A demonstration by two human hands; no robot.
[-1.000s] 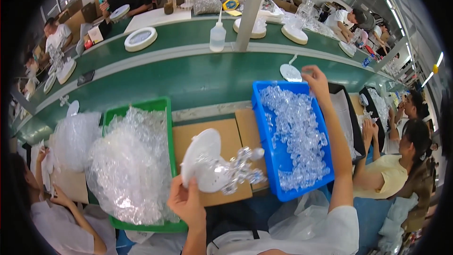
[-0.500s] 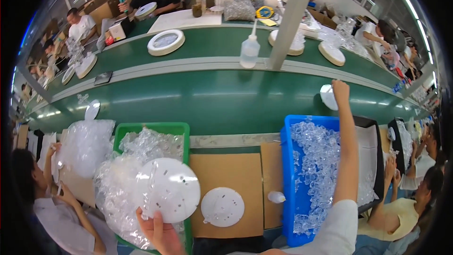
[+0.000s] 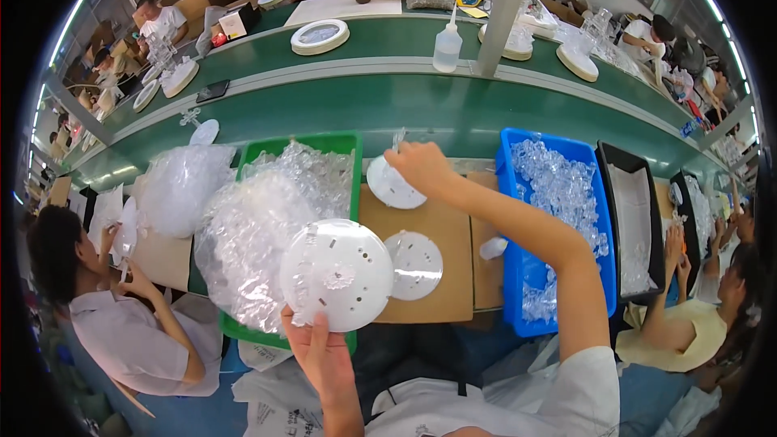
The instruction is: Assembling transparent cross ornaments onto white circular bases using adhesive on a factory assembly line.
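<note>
My left hand (image 3: pixel 318 348) grips the lower edge of a round white plate (image 3: pixel 364 275) with small holes, held up in front of the green bin (image 3: pixel 358 186). A strip of clear plastic shows on this plate's face. Further out, my right hand (image 3: pixel 421 166) is closed on a second white disc (image 3: pixel 396 190), with a clear plastic stem sticking up by the fingers. A third white disc (image 3: pixel 421 271) lies on the brown cardboard (image 3: pixel 445 303), partly covered by the left hand's plate. Clear plastic parts and a bulging clear bag (image 3: pixel 251 251) fill the green bin.
A blue bin (image 3: pixel 511 235) of clear parts stands right, beside a black tray (image 3: pixel 631 226). A small white bottle (image 3: pixel 492 248) lies left of the blue bin. Beyond are a green belt (image 3: pixel 324 105) and a squeeze bottle (image 3: pixel 447 48) on the rail. People sit on both sides.
My right hand has come from over the belt at the far right to above the cardboard, bringing its white disc. My left hand still holds its plate. The view has shifted.
</note>
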